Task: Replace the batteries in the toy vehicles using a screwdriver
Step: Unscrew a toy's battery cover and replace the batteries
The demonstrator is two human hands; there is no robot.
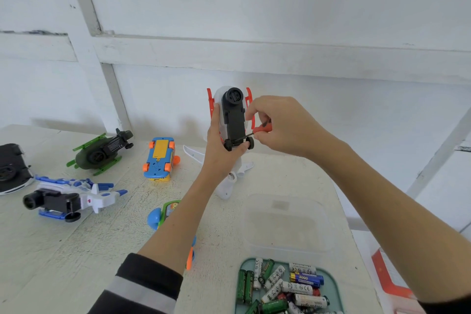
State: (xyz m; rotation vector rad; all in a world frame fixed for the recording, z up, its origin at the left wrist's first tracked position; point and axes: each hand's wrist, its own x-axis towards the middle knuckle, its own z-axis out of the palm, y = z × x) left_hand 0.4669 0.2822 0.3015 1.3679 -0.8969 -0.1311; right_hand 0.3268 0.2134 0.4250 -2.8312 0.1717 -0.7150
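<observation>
— Above the middle of the tabletop [293,181], what are the hands doing?
— The left hand [221,140] grips a white plastic toy helicopter [233,120] with red skids, held upright off the surface, its black underside panel facing the camera. The thumb lies along its left flank; the fingers curl under the small black wheels.
— And the right hand?
— The right hand [277,125] pinches a small screwdriver [260,129] by its red handle. The thin dark shaft points left, its tip at the black panel just above the wheels.
— What lies around them?
— Near, a pale green tray [337,285] is heaped with cylindrical batteries [285,285], green, white and blue. Just beyond it is a clear plastic box [285,224] with rounded corners. To the left, belly-up, lie a blue and orange toy car [159,159] with a yellow hatch, a dark green helicopter [102,151] and a blue and white one [71,197]. A green and blue toy [163,214] is partly hidden behind the left forearm. A black object [12,168] sits at the far left edge; I cannot tell what it is.
— The surface?
— Off-white painted planks, scuffed.
</observation>
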